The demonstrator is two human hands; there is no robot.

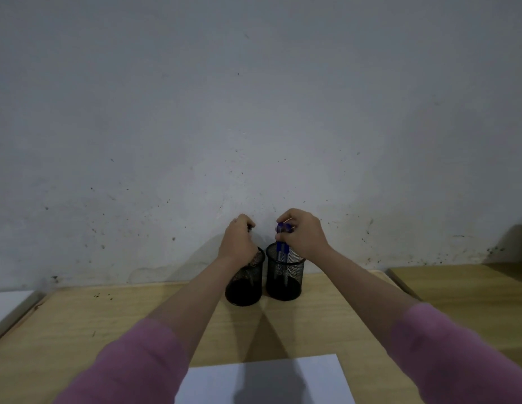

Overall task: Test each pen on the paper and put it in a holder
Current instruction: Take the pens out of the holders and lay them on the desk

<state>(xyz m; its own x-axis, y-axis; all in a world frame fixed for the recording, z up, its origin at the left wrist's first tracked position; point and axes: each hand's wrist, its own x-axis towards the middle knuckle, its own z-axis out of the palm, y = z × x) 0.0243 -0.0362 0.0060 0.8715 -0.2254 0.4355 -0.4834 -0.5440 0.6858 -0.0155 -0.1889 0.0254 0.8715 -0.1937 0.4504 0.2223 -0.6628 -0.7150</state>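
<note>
Here, two black wire-mesh pen holders stand side by side, almost touching, at the far edge of the wooden counter, close to a speckled grey-white wall. The right hand hovers over the right holder, its fingers pinched on the blue caps of a small bunch of pens; their barrels stand nearly upright inside that holder, lower ends visible through the mesh. The left hand is above the left holder, covering part of its rim, with its fingers curled shut around something dark and thin at the top of the fist; what it is cannot be told. Both forearms reach forward out of pink sleeves. A white sheet of paper lies flat at the near edge of the counter, well apart from the holders, partly in shadow.
</note>
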